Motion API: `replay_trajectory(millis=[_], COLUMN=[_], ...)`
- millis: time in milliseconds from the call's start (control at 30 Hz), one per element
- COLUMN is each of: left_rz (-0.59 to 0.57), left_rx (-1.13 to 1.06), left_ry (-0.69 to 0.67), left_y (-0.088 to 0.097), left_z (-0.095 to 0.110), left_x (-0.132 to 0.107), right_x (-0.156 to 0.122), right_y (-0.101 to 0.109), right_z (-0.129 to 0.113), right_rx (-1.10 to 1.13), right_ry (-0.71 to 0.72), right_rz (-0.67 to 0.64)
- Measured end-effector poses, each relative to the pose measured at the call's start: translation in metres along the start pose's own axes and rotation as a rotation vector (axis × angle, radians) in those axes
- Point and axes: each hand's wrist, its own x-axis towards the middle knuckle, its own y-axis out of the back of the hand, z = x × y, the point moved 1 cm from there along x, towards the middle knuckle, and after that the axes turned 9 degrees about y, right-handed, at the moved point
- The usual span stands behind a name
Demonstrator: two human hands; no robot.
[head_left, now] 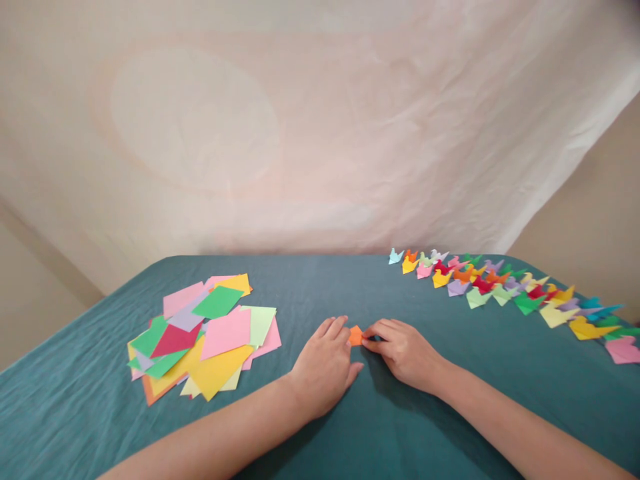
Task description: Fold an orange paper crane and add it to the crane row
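A small folded orange paper lies on the teal cloth between my hands. My left hand rests palm down beside it, fingers together and pressing its left edge. My right hand is curled, its fingertips pinching the paper's right edge. Most of the paper is hidden under my fingers.
A loose pile of coloured paper squares lies at the left of the teal-covered table. A row of several folded paper birds runs along the right side towards the edge. A pale sheet hangs behind the table.
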Motion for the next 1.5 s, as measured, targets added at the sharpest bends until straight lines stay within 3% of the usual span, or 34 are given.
replay_trajectory(millis=[567, 933, 1233, 1500], left_rz=[0.025, 0.052, 0.062, 0.193], left_rx=[-0.089, -0.124, -0.041, -0.403], left_ry=[0.017, 0.007, -0.023, -0.033], left_y=[-0.003, -0.011, -0.016, -0.021], left_z=[-0.012, -0.016, -0.024, -0.028], left_x=[0.006, 0.008, 0.01, 0.009], right_x=[-0.001, 0.005, 0.003, 0.0], right_y=[0.0, 0.002, 0.003, -0.002], right_z=[0.001, 0.001, 0.0, 0.006], right_rx=[0.102, 0.211, 0.241, 0.217], right_ry=[-0.056, -0.145, -0.133, -0.23], right_rz=[0.112, -0.007, 0.048, 0.179])
